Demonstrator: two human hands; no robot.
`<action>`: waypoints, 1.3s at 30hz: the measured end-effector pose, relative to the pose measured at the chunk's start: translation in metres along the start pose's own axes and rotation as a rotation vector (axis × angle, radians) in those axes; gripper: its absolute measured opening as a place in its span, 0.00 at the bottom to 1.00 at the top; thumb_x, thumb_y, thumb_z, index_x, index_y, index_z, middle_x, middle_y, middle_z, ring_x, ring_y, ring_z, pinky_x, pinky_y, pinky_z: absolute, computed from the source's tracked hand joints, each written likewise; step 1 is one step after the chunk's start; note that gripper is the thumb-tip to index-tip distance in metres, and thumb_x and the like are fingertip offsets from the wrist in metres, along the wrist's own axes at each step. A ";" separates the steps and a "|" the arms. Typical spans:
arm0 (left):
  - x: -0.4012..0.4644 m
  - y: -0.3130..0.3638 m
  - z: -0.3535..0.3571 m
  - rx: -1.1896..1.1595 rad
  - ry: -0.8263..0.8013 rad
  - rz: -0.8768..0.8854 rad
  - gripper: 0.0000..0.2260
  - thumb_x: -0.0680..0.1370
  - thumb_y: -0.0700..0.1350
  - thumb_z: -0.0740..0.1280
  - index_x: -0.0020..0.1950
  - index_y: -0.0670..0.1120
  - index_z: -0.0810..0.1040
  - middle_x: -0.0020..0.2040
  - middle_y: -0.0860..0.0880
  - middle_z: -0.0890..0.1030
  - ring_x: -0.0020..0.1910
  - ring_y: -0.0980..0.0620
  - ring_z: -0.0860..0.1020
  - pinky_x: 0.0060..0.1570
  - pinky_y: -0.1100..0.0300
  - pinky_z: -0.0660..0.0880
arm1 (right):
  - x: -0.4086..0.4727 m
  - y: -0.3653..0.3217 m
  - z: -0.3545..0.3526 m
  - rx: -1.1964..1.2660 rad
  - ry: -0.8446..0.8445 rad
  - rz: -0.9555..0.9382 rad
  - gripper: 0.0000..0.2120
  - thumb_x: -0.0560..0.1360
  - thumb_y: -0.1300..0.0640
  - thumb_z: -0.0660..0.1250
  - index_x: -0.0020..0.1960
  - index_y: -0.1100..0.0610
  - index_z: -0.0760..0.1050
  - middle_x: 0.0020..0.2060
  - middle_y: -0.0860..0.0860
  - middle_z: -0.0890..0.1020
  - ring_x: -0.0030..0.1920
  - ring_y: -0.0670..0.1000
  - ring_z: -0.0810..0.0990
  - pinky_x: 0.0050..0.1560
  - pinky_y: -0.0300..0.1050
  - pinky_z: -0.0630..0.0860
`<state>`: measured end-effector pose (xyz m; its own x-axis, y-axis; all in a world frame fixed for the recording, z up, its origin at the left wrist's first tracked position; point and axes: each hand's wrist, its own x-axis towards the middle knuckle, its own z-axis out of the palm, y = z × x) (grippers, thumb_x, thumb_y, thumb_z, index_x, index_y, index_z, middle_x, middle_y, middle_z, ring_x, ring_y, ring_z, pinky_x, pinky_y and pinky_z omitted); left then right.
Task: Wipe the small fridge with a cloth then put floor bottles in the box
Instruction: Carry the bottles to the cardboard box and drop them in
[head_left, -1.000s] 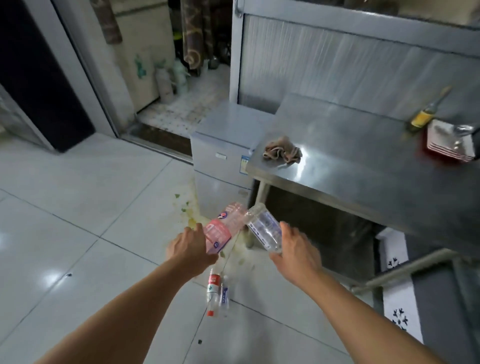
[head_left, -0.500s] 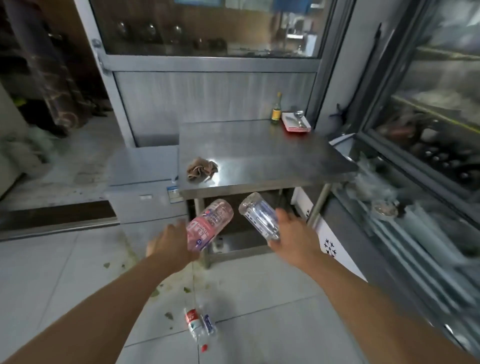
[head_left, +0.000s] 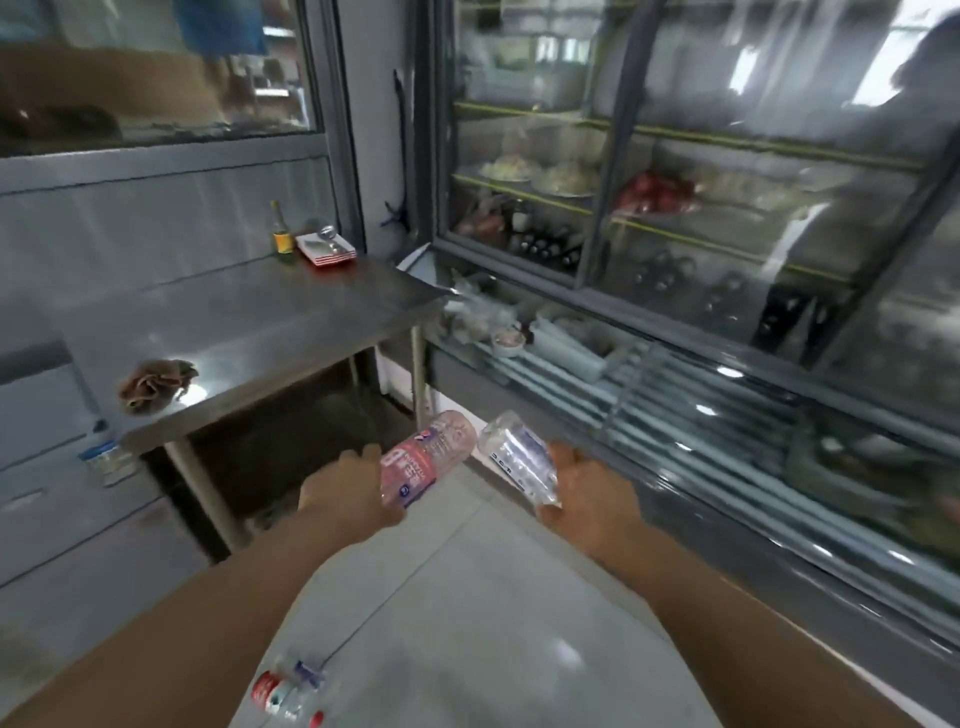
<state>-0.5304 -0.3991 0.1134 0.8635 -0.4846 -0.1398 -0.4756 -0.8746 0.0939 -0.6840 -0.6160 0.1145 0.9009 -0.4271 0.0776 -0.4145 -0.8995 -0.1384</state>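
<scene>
My left hand (head_left: 345, 483) grips a plastic bottle with a pink label (head_left: 426, 457), its base pointing up and away. My right hand (head_left: 587, 488) holds a clear plastic bottle with a white and blue label (head_left: 519, 460), tilted the same way. Both bottles are at mid-height in front of me, almost touching. Two more bottles, one red-labelled (head_left: 275, 693) and one blue-labelled (head_left: 309, 675), lie on the tiled floor between my forearms. A brown cloth (head_left: 153, 384) lies crumpled on the steel table's (head_left: 249, 317) near left corner. The small grey fridge (head_left: 47, 467) stands at far left. No box is in view.
A glass-fronted display cooler (head_left: 675, 218) with food and bottles fills the right side, with a low refrigerated counter (head_left: 727, 441) in front of it. On the table's far end stand a yellow-labelled bottle (head_left: 283, 231) and a red and white tray (head_left: 327, 249).
The view has swung to the right, from the fridge and doorway to the display cooler. Both hands keep their bottles and have moved right with the turn. The floor bottles now sit lower left.
</scene>
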 end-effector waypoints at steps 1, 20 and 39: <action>-0.008 0.021 0.000 -0.013 -0.008 0.042 0.31 0.67 0.60 0.71 0.64 0.48 0.66 0.58 0.46 0.75 0.54 0.47 0.77 0.48 0.56 0.74 | -0.017 0.018 -0.005 -0.002 0.014 0.027 0.28 0.74 0.47 0.67 0.68 0.54 0.60 0.57 0.54 0.76 0.56 0.56 0.77 0.49 0.46 0.74; -0.263 0.445 0.066 -0.006 -0.071 0.758 0.29 0.66 0.58 0.73 0.63 0.50 0.69 0.57 0.49 0.77 0.54 0.47 0.78 0.42 0.60 0.70 | -0.445 0.337 -0.088 -0.052 0.117 0.704 0.32 0.71 0.44 0.70 0.69 0.51 0.60 0.58 0.53 0.77 0.56 0.55 0.77 0.45 0.46 0.72; -0.400 0.850 0.130 0.158 -0.174 1.343 0.28 0.69 0.59 0.69 0.62 0.45 0.67 0.57 0.45 0.76 0.54 0.45 0.78 0.51 0.52 0.77 | -0.682 0.590 -0.148 -0.163 0.121 1.267 0.29 0.70 0.43 0.70 0.64 0.52 0.63 0.53 0.51 0.77 0.50 0.53 0.78 0.39 0.43 0.67</action>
<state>-1.3020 -0.9503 0.1209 -0.3020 -0.9409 -0.1534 -0.9489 0.2812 0.1434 -1.5620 -0.8694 0.1259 -0.1458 -0.9867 0.0716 -0.9881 0.1416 -0.0597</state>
